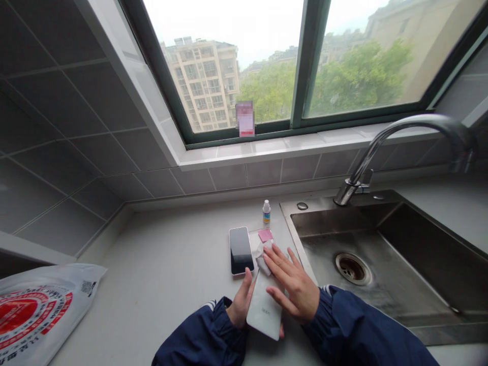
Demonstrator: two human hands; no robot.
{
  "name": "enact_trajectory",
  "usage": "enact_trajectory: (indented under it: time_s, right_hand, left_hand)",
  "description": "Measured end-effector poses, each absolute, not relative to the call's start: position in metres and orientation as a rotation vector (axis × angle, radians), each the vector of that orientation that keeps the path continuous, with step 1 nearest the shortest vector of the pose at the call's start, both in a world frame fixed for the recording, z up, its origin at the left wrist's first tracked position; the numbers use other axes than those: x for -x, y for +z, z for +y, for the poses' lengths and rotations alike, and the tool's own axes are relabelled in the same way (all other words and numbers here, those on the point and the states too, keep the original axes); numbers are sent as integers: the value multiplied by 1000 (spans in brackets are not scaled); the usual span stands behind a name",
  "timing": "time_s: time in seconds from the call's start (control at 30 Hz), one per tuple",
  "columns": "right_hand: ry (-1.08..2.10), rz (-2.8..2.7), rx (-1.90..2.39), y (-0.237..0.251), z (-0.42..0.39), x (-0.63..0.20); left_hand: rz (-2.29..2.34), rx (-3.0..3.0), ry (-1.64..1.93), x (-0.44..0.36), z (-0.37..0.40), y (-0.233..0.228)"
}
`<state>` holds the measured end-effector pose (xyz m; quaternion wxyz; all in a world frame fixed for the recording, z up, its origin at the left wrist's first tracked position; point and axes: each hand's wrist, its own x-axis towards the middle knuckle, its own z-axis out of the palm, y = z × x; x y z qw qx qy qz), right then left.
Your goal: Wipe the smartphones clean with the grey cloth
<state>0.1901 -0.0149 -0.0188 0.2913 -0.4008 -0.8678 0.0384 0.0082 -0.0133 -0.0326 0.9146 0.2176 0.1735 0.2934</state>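
Grey worktop point(168, 264) under a tiled wall and a window. Sink point(385, 284) at right, steel basin with nothing in it but its drain point(352, 268); curved tap point(400, 137) arches over it. Small dropper bottle point(266, 212), white cap and coloured label, stands upright at the back of the worktop just beside the sink rim; contents not readable. Printed red-and-white plastic bag point(38, 310) lies flat at far left, well apart; cannot tell what is in it. Centre, near the front edge: white phone point(264, 307) lies back-up, tilted, its lower end toward the person. Left hand point(240, 305) grips the phone's left edge, thumb up along the side, fingers curled beneath it. Right hand point(292, 282) lies flat over the phone's upper right part, fingers spread and extended, pressing a white cloth point(262, 256) against the phone's top end. Second phone point(241, 250), dark screen up, lies on the worktop just beside the cloth, to its left, not touched by either hand. Small pink square point(266, 235) rests between the bottle and the cloth. The right hand hides much of the white phone's top. Both sleeves dark blue.
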Motion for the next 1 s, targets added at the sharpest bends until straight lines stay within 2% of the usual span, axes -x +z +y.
enact_trajectory:
  time_s: [0.2, 0.43, 0.63, 1.0]
  right_hand:
    - [239, -2452, 877, -12, -32, -177]
    - [341, -2467, 742, -12, -44, -169]
    - [361, -2488, 668, -10, -45, -170]
    - [294, -2474, 616, -12, -43, -171]
  left_hand:
    - [263, -313, 780, -15, -15, -32]
    - [335, -94, 654, -7, -18, -27]
    - [407, 86, 625, -7, -10, -21]
    - [406, -58, 629, -6, -13, -20]
